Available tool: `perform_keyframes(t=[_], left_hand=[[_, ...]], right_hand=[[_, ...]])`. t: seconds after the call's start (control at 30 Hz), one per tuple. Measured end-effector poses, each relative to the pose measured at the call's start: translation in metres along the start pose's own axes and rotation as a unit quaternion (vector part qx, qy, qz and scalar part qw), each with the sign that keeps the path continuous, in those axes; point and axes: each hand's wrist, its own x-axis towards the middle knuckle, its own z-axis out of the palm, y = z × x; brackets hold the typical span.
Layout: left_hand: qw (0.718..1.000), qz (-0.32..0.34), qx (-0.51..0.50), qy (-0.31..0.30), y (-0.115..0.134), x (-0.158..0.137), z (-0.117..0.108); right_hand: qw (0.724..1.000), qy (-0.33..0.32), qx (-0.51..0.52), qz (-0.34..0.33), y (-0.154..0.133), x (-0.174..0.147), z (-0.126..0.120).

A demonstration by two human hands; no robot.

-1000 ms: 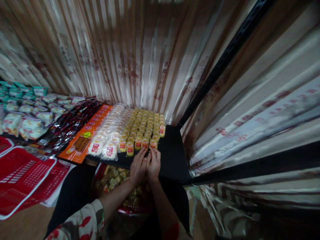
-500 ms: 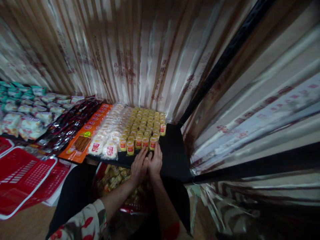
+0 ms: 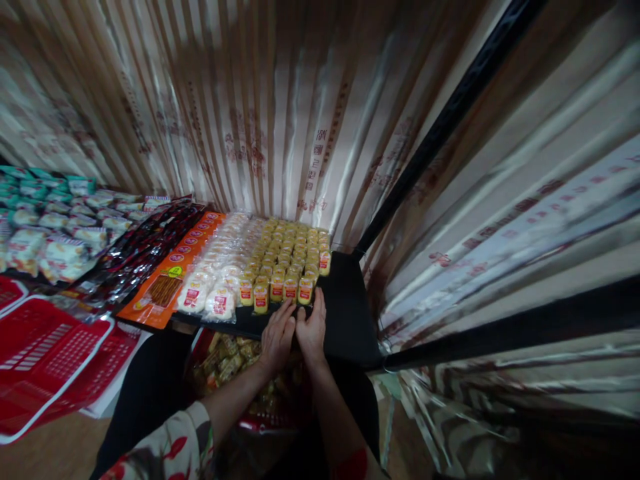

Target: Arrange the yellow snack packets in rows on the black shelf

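Small yellow wrapped snack packets [image 3: 290, 250] with red labels stand upright in packed rows on the black shelf [image 3: 350, 313]. My left hand [image 3: 277, 335] rests at the front edge, its fingers stretched toward the base of a front-row packet [image 3: 290, 289]. Beside it, my right hand [image 3: 311, 330] has its fingers extended along the lower right of the corner packet [image 3: 305, 291]. Both hands look open, and neither wraps round a packet. Fingertip contact is hard to make out. Below my forearms, more wrapped yellow packets [image 3: 227, 360] fill a red basket [image 3: 267, 422].
Left of the yellow rows lie white wrapped packets [image 3: 220, 300], an orange bag [image 3: 160, 290], dark glossy packs [image 3: 135, 250] and white-and-green packets [image 3: 65, 257]. A red basket [image 3: 45, 353] stands at lower left. Curtains [image 3: 280, 113] and black frame bars [image 3: 430, 153] enclose the shelf.
My hands have drawn slightly apart and back toward me from the front row. The corner packet's label shows more fully. The camera view has shifted a little.
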Motion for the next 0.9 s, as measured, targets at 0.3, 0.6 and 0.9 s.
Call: perform_keyframes(t=[0.3,0.6,0.9], left_hand=[[1.0,0.004,0.007,-0.02,0.0,0.002,-0.001],[1.0,0.007,0.005,-0.016,0.005,0.002,-0.003],[0.999,0.03,-0.021,0.011,0.002,0.0,-0.004]], right_hand=[[0.99,-0.082,0.065,0.096,0.0,0.028,-0.002],[0.994,-0.086,0.043,0.043,0.011,0.033,0.002],[0.996,-0.015,0.085,0.03,-0.003,0.018,-0.012]])
